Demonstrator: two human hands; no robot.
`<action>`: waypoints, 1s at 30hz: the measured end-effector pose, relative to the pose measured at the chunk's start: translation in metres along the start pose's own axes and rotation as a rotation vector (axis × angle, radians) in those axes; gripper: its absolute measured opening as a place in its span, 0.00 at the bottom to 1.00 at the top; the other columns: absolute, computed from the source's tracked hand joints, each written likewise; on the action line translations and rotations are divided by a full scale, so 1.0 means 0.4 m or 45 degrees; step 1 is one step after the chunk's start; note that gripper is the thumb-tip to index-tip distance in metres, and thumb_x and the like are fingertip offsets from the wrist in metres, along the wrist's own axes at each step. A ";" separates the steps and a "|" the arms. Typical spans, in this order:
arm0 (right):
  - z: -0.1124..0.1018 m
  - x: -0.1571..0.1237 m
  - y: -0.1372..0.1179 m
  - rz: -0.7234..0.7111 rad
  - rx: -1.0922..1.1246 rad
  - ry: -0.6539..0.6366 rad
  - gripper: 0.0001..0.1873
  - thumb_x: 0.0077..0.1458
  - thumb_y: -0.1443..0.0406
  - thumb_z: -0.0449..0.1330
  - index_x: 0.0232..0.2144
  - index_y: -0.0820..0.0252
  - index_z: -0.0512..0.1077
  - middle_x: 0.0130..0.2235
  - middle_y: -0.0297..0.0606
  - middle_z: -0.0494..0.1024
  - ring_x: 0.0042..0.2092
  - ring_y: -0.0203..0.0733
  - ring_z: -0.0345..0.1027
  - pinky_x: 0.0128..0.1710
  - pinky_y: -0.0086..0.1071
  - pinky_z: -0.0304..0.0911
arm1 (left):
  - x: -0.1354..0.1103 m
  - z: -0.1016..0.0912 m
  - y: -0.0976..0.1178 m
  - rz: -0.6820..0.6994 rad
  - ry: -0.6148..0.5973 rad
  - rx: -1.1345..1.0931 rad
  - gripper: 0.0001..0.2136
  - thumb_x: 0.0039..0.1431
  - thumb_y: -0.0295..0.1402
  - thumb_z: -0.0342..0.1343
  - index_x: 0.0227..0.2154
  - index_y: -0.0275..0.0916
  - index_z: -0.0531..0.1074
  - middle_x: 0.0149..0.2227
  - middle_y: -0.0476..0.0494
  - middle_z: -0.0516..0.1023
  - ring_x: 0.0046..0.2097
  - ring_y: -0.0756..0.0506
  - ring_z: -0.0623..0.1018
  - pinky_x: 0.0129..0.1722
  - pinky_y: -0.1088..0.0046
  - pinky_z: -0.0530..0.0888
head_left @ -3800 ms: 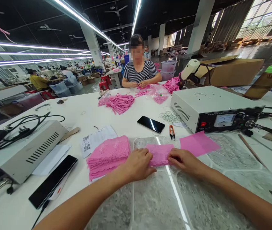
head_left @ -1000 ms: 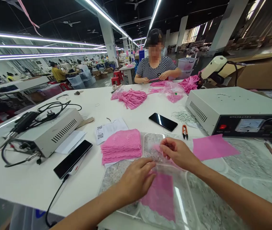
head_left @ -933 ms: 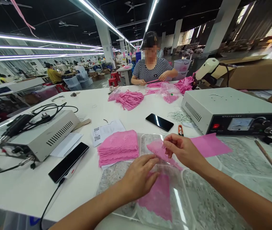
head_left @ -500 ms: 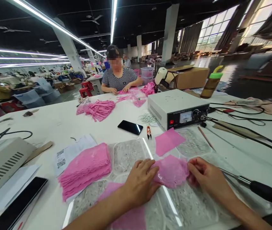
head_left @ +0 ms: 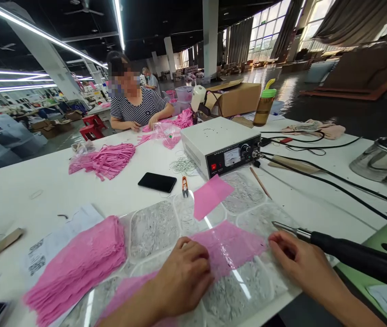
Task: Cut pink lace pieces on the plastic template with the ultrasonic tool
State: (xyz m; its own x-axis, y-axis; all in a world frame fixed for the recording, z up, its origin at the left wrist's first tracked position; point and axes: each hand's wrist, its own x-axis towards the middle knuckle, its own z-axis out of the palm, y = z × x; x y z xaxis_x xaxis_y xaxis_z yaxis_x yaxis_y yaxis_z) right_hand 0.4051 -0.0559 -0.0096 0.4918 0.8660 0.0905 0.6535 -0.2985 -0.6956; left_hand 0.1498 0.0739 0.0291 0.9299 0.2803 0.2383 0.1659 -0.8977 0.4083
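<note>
A thin pink fabric piece (head_left: 230, 249) is spread between my hands, low over the plastic-covered work surface. My left hand (head_left: 187, 274) has its fingers curled on the left edge of the piece. At the opposite corner, my right hand (head_left: 298, 256) pinches the fabric between thumb and fingers. Just behind the right hand lies a pointed metal-tipped tool (head_left: 346, 250) with a black handle and a cable. Another pink piece (head_left: 212, 195) lies flat beyond the held one. More pink fabric (head_left: 128, 290) shows partly under my left forearm.
A stack of pink pieces (head_left: 84, 268) stands left on paper. Thread snips (head_left: 184, 186), a phone (head_left: 157, 182) and a control box (head_left: 222, 145) with cables lie beyond. A co-worker (head_left: 137, 104) sits across the table by bundles of pink strips (head_left: 106, 159). A glass jar (head_left: 384, 159) stands right.
The pink piece between my hands went from bunched to spread flatter. The view has turned right, bringing the glass jar and more of the black-handled tool into sight.
</note>
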 end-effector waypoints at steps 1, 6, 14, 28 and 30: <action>-0.006 -0.002 0.003 -0.058 0.003 -0.002 0.13 0.54 0.55 0.52 0.24 0.53 0.69 0.20 0.29 0.71 0.22 0.38 0.65 0.22 0.30 0.60 | 0.005 -0.004 0.001 0.022 -0.012 -0.013 0.07 0.63 0.29 0.49 0.32 0.39 0.72 0.36 0.45 0.74 0.38 0.48 0.74 0.47 0.66 0.66; -0.009 0.003 0.002 -0.390 0.004 0.013 0.11 0.60 0.61 0.51 0.29 0.55 0.71 0.28 0.32 0.73 0.26 0.36 0.67 0.26 0.29 0.62 | 0.067 0.020 0.011 0.216 0.033 0.088 0.10 0.66 0.26 0.45 0.41 0.37 0.71 0.44 0.43 0.77 0.46 0.46 0.75 0.49 0.68 0.67; 0.007 0.021 0.000 -0.477 -0.049 -0.084 0.11 0.60 0.64 0.50 0.27 0.56 0.67 0.26 0.33 0.69 0.24 0.36 0.63 0.24 0.31 0.59 | 0.161 0.092 0.001 0.389 -0.107 0.241 0.13 0.66 0.31 0.46 0.50 0.36 0.69 0.56 0.44 0.71 0.58 0.42 0.69 0.56 0.64 0.65; 0.001 0.008 0.020 -0.353 0.000 -0.086 0.14 0.64 0.59 0.46 0.29 0.56 0.65 0.28 0.34 0.71 0.28 0.39 0.66 0.28 0.31 0.62 | 0.169 0.094 0.002 0.429 -0.157 0.334 0.13 0.67 0.29 0.44 0.51 0.37 0.67 0.55 0.41 0.71 0.55 0.42 0.69 0.53 0.61 0.62; 0.001 0.007 0.022 -0.335 0.010 -0.075 0.15 0.63 0.58 0.47 0.28 0.56 0.66 0.26 0.33 0.71 0.26 0.38 0.65 0.27 0.31 0.62 | 0.170 0.094 0.002 0.429 -0.161 0.336 0.13 0.67 0.29 0.45 0.51 0.37 0.67 0.55 0.41 0.72 0.55 0.43 0.70 0.53 0.61 0.62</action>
State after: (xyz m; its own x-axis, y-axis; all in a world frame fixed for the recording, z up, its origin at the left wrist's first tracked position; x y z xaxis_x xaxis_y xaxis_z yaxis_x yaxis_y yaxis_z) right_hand 0.4122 -0.0561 -0.0157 0.2711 0.9354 0.2270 0.7498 -0.0573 -0.6592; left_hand 0.2254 0.0793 0.0124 0.9765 -0.0720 0.2032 -0.0905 -0.9924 0.0836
